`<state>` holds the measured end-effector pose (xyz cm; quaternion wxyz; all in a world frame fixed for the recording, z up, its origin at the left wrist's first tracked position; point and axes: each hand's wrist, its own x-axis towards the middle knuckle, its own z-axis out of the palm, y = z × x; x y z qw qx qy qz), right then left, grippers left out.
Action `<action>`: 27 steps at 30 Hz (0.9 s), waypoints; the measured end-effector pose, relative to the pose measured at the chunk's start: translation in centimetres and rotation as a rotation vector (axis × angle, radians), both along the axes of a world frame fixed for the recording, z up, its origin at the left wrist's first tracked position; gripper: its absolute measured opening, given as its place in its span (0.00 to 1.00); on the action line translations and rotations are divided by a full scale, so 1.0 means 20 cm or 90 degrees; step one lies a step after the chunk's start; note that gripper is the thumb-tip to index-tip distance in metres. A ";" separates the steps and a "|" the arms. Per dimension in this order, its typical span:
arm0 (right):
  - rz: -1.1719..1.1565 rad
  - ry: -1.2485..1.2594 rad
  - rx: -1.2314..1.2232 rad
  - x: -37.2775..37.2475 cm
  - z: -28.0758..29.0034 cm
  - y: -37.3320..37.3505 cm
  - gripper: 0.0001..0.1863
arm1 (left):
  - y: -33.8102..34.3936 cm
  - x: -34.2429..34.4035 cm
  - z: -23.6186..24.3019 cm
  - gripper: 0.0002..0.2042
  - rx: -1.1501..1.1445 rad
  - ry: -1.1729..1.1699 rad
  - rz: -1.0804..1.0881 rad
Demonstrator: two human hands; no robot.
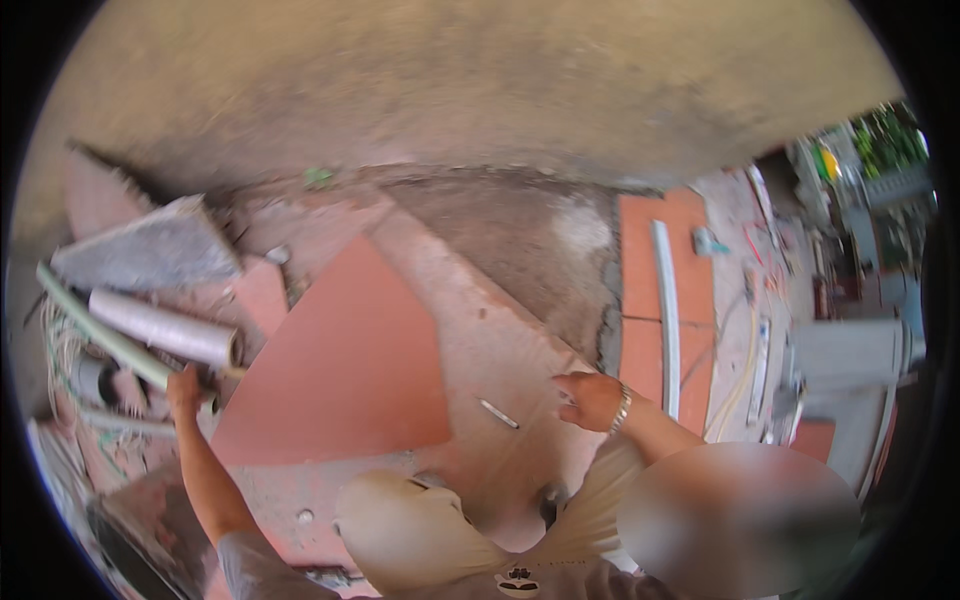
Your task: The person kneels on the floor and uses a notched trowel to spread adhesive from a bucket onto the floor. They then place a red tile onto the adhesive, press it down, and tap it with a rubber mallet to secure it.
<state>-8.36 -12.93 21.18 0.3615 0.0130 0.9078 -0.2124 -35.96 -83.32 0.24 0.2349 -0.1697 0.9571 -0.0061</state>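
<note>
Floor point(480, 330), tube point(130, 352) at left hand point(184, 389), tile point(350, 370) between hands point(594, 402)

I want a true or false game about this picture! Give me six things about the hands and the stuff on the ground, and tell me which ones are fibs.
1. The left hand is by the end of a pale green pipe. True.
2. The right hand is on the pale green pipe. False: it is well away, on the other side of the picture.
3. A thin white stick lies to the right of a big red sheet. True.
4. The big red sheet is round. False: it has straight edges and corners.
5. A shiny band is on the right wrist. True.
6. The thin white stick is in the left hand. False: it lies on the ground.
</note>
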 end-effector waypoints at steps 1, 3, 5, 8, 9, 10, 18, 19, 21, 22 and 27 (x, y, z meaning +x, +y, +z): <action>-0.003 -0.003 0.020 0.00 0.01 -0.01 0.29 | -0.02 -0.03 -0.02 0.06 -0.004 -0.045 0.029; -0.002 -0.008 0.027 0.00 0.03 -0.02 0.28 | -0.05 0.00 -0.02 0.15 -0.031 0.096 -0.009; -0.003 -0.042 0.027 0.00 0.07 -0.03 0.28 | -0.05 0.09 0.06 0.22 -0.089 0.202 0.041; -0.023 -0.037 0.002 -0.02 0.15 -0.04 0.27 | 0.06 0.30 0.31 0.19 -0.154 0.332 -0.019; -0.015 -0.005 -0.017 -0.04 0.18 -0.03 0.27 | 0.14 0.37 0.39 0.19 -0.141 0.395 -0.035; -0.003 0.004 -0.025 -0.06 0.20 -0.02 0.28 | 0.22 0.44 0.49 0.19 -0.116 0.449 -0.059; 0.048 0.157 -0.081 -0.34 0.29 0.08 0.34 | 0.82 0.37 1.16 0.16 0.116 0.705 -0.324; 0.039 0.224 -0.127 -0.36 0.30 0.08 0.36 | 0.96 0.33 1.22 0.12 0.156 0.740 -0.412; 0.002 0.328 -0.204 -0.40 0.30 0.07 0.40 | 1.32 0.32 1.33 0.10 0.327 0.620 -0.326; -0.027 0.363 -0.237 -0.41 0.30 0.06 0.42 | 1.55 0.28 1.37 0.09 0.379 0.671 -0.467; -0.183 0.365 -0.280 -0.28 0.20 0.22 0.38 | 2.62 0.37 1.51 0.13 0.705 0.390 -0.512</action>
